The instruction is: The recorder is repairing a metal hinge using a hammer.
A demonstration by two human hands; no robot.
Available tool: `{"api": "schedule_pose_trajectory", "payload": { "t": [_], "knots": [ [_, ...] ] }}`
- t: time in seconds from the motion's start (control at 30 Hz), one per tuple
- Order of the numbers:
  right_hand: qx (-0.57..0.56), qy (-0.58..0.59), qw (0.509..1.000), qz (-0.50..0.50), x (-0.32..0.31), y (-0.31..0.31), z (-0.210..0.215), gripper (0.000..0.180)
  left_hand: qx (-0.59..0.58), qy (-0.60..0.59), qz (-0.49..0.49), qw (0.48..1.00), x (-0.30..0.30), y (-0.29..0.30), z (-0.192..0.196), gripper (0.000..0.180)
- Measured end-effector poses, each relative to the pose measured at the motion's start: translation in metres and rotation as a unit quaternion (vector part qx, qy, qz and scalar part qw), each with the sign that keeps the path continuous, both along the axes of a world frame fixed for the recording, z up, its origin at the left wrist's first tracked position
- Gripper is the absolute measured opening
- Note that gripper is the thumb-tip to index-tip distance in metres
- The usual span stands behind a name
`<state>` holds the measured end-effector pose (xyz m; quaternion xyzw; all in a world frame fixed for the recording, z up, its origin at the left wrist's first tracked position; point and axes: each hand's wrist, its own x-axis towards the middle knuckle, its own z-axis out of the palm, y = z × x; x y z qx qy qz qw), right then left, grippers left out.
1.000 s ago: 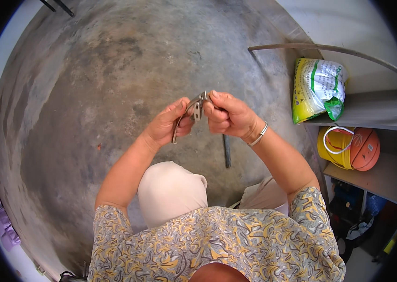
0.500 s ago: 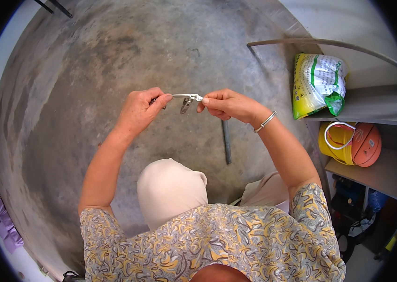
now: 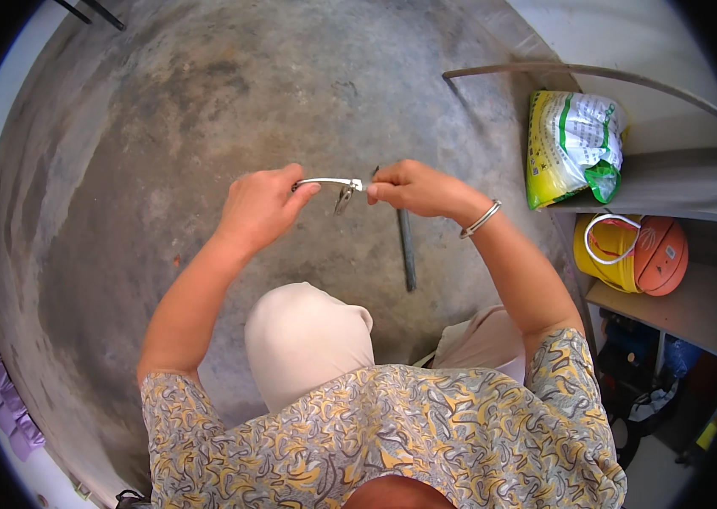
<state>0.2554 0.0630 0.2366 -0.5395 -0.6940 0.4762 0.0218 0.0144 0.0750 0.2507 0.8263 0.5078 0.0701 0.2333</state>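
Note:
In front of me, above the floor, a slim curved silver metal piece (image 3: 330,181) is held roughly level. My left hand (image 3: 267,208) is closed on its left end, thumb against fingers. From near its right end hangs a small metal loop or bracket (image 3: 343,200). My right hand (image 3: 414,187), with a silver bangle (image 3: 481,219) on the wrist, is beside the right end, a narrow gap apart. Its thumb and forefinger are pinched together. A small dark tip shows above those fingertips; what it belongs to, I cannot make out.
A dark rod (image 3: 408,254) stands or lies below my right hand, over the concrete floor (image 3: 163,153). At right, shelving (image 3: 664,318) bears a yellow-white bag (image 3: 575,144), a yellow bucket (image 3: 609,267) and an orange basketball (image 3: 661,259). Purple pads (image 3: 9,394) line the left side.
My right fingertips have come off the metal piece's right end and sit slightly right of it. The left hand has shifted slightly right and down, and the hanging part has swung a little.

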Motion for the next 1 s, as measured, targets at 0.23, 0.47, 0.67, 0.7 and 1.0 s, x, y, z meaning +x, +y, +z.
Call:
{"api": "schedule_pose_trajectory", "payload": {
  "t": [0.23,0.47,0.67,0.7,1.0],
  "knots": [
    [-0.205,0.348,0.907,-0.118,0.001,0.005,0.023,0.037,-0.165,-0.335,0.057,0.926,-0.012,-0.003,-0.020,0.034],
    [-0.298,0.575,0.759,-0.064,-0.012,-0.005,0.012,0.034,-0.459,-0.510,0.060,0.724,0.003,-0.019,-0.025,0.036],
    [-0.329,0.652,0.677,-0.086,-0.019,-0.010,0.011,0.030,-0.590,-0.593,0.055,0.544,0.014,-0.026,-0.036,0.037],
    [-0.334,0.620,0.703,-0.100,-0.015,-0.011,0.014,0.030,-0.592,-0.562,0.070,0.573,0.012,-0.025,-0.033,0.037],
    [0.132,-0.078,0.988,-0.027,-0.009,-0.009,-0.032,0.031,-0.044,0.042,-0.019,0.998,0.020,-0.002,-0.006,0.029]
  ]
}}
